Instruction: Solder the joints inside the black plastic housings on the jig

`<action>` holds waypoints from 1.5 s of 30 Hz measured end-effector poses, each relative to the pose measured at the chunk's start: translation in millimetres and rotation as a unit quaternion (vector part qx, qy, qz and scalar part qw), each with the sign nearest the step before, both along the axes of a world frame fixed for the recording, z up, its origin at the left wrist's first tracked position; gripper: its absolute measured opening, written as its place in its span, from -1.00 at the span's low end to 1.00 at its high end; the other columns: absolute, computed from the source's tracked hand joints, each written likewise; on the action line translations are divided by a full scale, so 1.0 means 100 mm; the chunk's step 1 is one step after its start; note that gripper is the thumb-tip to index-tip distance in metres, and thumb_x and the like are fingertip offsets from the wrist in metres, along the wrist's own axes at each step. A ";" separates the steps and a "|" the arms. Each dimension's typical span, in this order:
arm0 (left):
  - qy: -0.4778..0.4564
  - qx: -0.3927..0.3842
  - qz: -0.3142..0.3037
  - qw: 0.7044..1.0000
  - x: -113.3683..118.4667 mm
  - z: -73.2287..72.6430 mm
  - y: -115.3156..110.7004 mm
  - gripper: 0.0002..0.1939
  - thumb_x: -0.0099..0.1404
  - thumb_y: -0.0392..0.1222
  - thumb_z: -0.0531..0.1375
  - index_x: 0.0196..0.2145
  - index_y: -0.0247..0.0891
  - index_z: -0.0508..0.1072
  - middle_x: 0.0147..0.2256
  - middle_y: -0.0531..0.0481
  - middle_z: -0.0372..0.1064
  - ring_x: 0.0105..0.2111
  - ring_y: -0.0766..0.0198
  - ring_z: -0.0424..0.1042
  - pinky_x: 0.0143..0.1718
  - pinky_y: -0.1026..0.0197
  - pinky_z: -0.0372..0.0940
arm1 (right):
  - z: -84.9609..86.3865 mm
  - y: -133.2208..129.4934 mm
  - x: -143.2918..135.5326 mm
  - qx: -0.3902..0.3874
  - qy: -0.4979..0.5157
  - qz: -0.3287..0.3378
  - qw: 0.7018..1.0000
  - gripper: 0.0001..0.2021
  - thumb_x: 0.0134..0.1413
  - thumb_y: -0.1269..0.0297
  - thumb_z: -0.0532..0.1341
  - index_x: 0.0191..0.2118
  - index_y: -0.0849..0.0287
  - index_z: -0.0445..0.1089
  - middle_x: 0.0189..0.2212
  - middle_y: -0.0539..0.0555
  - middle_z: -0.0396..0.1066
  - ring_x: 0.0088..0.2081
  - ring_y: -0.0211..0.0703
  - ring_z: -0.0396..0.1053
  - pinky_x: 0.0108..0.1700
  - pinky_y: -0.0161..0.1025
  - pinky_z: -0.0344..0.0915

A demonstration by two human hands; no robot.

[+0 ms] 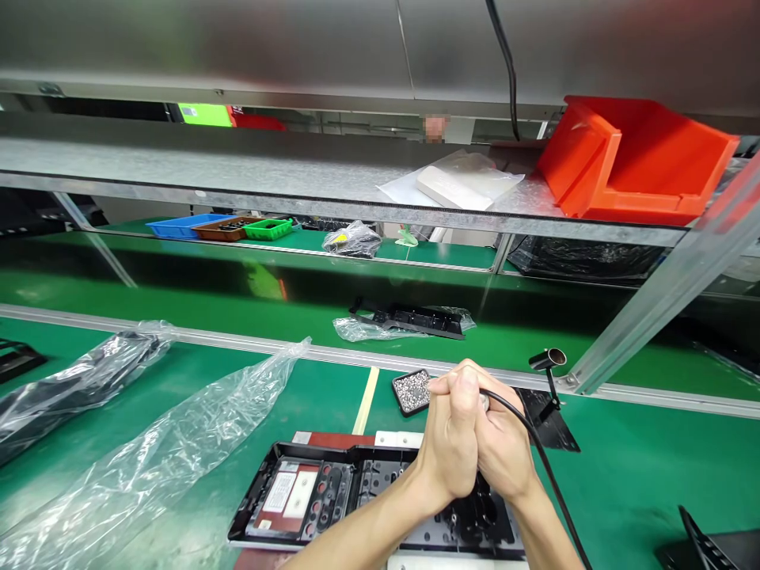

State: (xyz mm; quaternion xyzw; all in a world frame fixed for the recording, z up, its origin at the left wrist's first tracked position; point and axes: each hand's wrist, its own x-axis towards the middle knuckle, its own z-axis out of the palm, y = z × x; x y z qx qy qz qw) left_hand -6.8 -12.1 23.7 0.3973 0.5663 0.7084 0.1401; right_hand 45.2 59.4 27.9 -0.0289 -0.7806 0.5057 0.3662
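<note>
Keep left hand (452, 437) and right hand (504, 447), fingers curled tight together around the corded driver (484, 401), plumb above the black housing (332, 495) at six o'clock, screw tray (412, 391) at eleven.

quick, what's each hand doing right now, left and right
Left hand: closed around the corded tool, over the black plastic housing.
Right hand: closed, clasped against the left on the same corded tool.
</note>
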 end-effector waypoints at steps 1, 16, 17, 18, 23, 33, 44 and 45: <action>-0.001 0.004 0.003 1.000 0.00 0.00 0.00 -0.49 0.54 0.15 -0.24 -0.39 -0.21 0.21 -0.35 -0.01 0.25 -0.32 0.22 0.26 -0.20 0.13 0.23 | 0.00 0.00 0.00 -0.002 -0.001 -0.001 1.000 -0.73 0.36 0.20 0.11 -0.18 0.03 0.58 -0.22 0.07 0.54 -0.15 -0.09 0.47 -0.11 -0.18 0.38; 0.002 0.010 -0.001 1.000 0.00 0.00 0.00 -0.51 0.55 0.15 -0.22 -0.41 -0.19 0.15 -0.38 0.02 0.19 -0.34 0.24 0.23 -0.23 0.15 0.19 | 0.02 0.00 0.01 0.004 0.012 0.008 1.000 -0.76 0.35 0.25 0.14 -0.18 0.03 0.59 -0.23 0.06 0.53 -0.17 -0.11 0.44 -0.19 -0.21 0.35; 0.002 0.011 0.000 1.000 0.00 0.00 0.00 -0.51 0.54 0.15 -0.23 -0.40 -0.19 0.15 -0.38 0.02 0.19 -0.34 0.24 0.23 -0.23 0.15 0.19 | 0.02 0.00 0.01 0.001 0.011 0.007 1.000 -0.77 0.34 0.25 0.14 -0.17 0.03 0.59 -0.23 0.06 0.53 -0.17 -0.11 0.44 -0.19 -0.22 0.35; 0.001 0.013 0.000 1.000 0.00 0.00 0.01 -0.51 0.54 0.15 -0.23 -0.40 -0.19 0.16 -0.37 0.01 0.20 -0.34 0.24 0.24 -0.23 0.14 0.20 | 0.02 0.00 0.01 -0.001 0.010 0.007 1.000 -0.77 0.35 0.25 0.14 -0.17 0.02 0.58 -0.22 0.06 0.53 -0.17 -0.12 0.43 -0.19 -0.22 0.35; -0.008 0.002 -0.008 1.000 0.00 -0.01 0.00 -0.49 0.54 0.17 -0.25 -0.40 -0.19 0.17 -0.36 -0.01 0.21 -0.31 0.21 0.26 -0.20 0.12 0.21 | 0.03 0.00 0.00 -0.007 0.009 0.012 1.000 -0.76 0.36 0.26 0.13 -0.16 0.01 0.58 -0.23 0.05 0.53 -0.19 -0.14 0.44 -0.18 -0.23 0.35; 0.019 -0.010 0.005 1.000 0.01 0.00 0.00 -0.48 0.55 0.12 -0.25 -0.40 -0.22 0.24 -0.36 -0.03 0.27 -0.32 0.21 0.29 -0.20 0.13 0.25 | 0.05 -0.01 -0.01 -0.013 0.004 0.012 1.000 -0.73 0.37 0.20 0.12 -0.21 0.02 0.58 -0.31 0.01 0.49 -0.26 -0.20 0.43 -0.17 -0.26 0.34; -0.007 -0.005 -0.003 1.000 0.01 -0.03 0.01 -0.53 0.54 0.12 -0.22 -0.42 -0.19 0.13 -0.39 0.01 0.17 -0.35 0.24 0.21 -0.22 0.15 0.23 | 0.05 -0.02 0.02 -0.011 0.006 0.018 1.000 -0.73 0.37 0.21 0.11 -0.19 0.02 0.58 -0.25 0.03 0.52 -0.21 -0.17 0.45 -0.15 -0.26 0.34; -0.009 -0.007 -0.005 1.000 0.02 -0.02 0.01 -0.53 0.54 0.13 -0.22 -0.42 -0.19 0.14 -0.38 0.00 0.18 -0.34 0.24 0.22 -0.22 0.14 0.24 | 0.06 -0.02 0.01 -0.009 0.007 0.017 1.000 -0.74 0.36 0.21 0.11 -0.20 0.02 0.58 -0.25 0.03 0.52 -0.23 -0.18 0.44 -0.17 -0.26 0.35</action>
